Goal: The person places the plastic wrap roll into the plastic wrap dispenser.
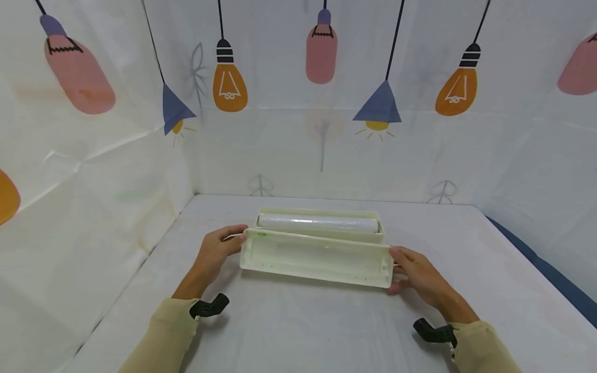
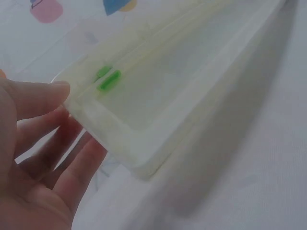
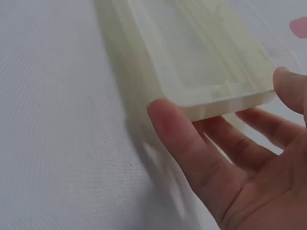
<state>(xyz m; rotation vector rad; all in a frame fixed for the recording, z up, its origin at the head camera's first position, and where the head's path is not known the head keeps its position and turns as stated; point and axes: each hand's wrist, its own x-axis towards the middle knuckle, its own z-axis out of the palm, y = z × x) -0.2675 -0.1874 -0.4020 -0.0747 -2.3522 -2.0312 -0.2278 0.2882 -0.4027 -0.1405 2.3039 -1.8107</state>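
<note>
Both hands hold a long, shallow off-white plastic lid (image 1: 317,260), its hollow side facing me, tilted in front of a matching box (image 1: 380,228). Inside that box lies a shiny roll of plastic wrap (image 1: 319,223). My left hand (image 1: 218,253) grips the lid's left end, thumb on the edge and fingers behind. At the opposite end, my right hand (image 1: 420,274) grips the lid between thumb and fingers. Close to the left thumb, the left wrist view shows a small green piece (image 2: 109,80) on the lid. The lid covers part of the box's front.
A white cloth covers the table (image 1: 298,331). White sheeting (image 1: 280,155) printed with lamps and bulbs hangs behind and on both sides. A dark blue strip (image 1: 541,264) runs along the right edge. Black bands (image 1: 209,305) sit at both wrists.
</note>
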